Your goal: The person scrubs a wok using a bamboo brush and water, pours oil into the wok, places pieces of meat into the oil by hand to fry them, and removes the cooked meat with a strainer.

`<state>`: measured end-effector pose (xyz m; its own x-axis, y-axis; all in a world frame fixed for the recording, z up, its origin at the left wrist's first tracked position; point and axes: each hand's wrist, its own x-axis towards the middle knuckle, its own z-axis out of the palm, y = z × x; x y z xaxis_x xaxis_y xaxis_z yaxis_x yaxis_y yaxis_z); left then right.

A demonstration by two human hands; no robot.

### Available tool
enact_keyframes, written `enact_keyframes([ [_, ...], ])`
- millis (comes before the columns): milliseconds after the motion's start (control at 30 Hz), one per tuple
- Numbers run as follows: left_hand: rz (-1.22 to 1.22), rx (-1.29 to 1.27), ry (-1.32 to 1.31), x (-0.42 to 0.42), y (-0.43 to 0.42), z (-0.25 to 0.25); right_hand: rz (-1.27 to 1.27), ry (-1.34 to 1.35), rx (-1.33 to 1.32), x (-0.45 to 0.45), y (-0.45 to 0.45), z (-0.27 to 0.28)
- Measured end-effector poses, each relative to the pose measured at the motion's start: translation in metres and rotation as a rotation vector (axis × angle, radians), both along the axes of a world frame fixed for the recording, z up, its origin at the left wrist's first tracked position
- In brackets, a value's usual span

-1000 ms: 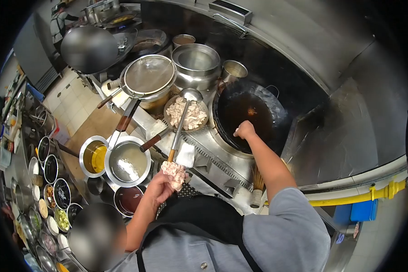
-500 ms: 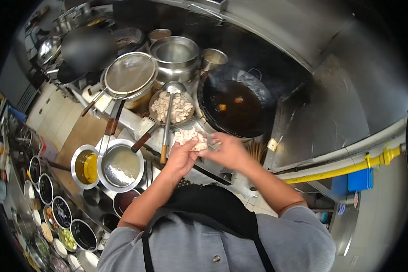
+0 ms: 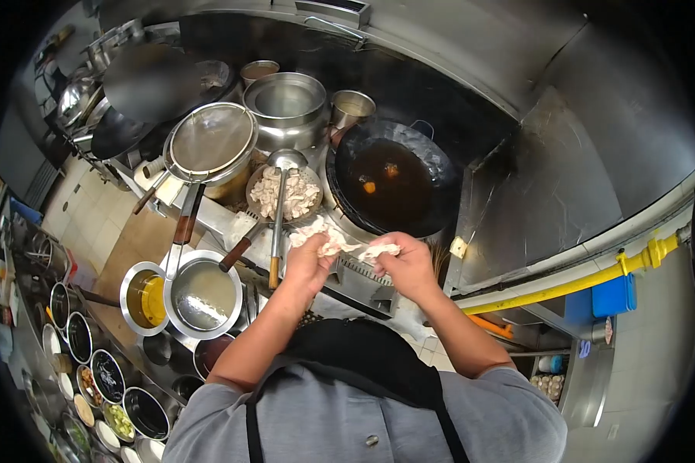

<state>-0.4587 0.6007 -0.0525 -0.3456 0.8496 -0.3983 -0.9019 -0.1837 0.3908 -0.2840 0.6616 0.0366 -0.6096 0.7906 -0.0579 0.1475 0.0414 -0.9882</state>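
My left hand [image 3: 304, 268] is closed around a clump of pale, battered-looking meat pieces [image 3: 315, 231]. To its right, my right hand [image 3: 409, 268] pinches a smaller pale meat piece [image 3: 378, 252] between thumb and fingers. A thin strand appears to stretch between the two portions. Beyond my hands, a perforated strainer [image 3: 316, 202] holds many similar pale pieces, with a long-handled ladle [image 3: 278, 231] lying across it. At the upper right of my hands, a black wok [image 3: 449, 174] contains dark liquid and two orange-brown pieces [image 3: 369, 187].
A mesh sieve [image 3: 212, 139] rests on a pot at the left. Nearer are a bowl of yellow liquid [image 3: 133, 284] and a bowl of cloudy liquid [image 3: 201, 332]. Several ingredient containers [image 3: 123, 386] line the lower left. A yellow pipe [image 3: 564, 291] runs along the right.
My right hand has drawn away from the left toward the right, and a pale meat piece now shows in its fingers. The view has shifted slightly.
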Motion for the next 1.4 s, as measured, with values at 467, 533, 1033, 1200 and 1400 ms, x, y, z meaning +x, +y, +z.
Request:
enact_keyframes([
  [467,-0.027,-0.086,0.096,0.0,-0.029,-0.006,-0.096,0.386,-0.412,0.003,0.069,-0.008],
  [533,-0.041,-0.057,0.114,0.001,-0.029,-0.008,-0.034,0.412,-0.379,0.005,0.087,-0.009],
  [1033,0.018,-0.062,0.273,0.015,-0.039,-0.008,-0.296,0.16,-0.107,0.0,0.177,0.004],
  [1200,0.09,-0.067,0.217,0.012,-0.055,-0.009,-0.074,-0.25,0.18,0.005,0.218,-0.042],
  [1400,-0.012,0.11,0.067,0.006,-0.079,-0.012,-0.019,-0.852,0.688,-0.009,0.214,-0.089],
])
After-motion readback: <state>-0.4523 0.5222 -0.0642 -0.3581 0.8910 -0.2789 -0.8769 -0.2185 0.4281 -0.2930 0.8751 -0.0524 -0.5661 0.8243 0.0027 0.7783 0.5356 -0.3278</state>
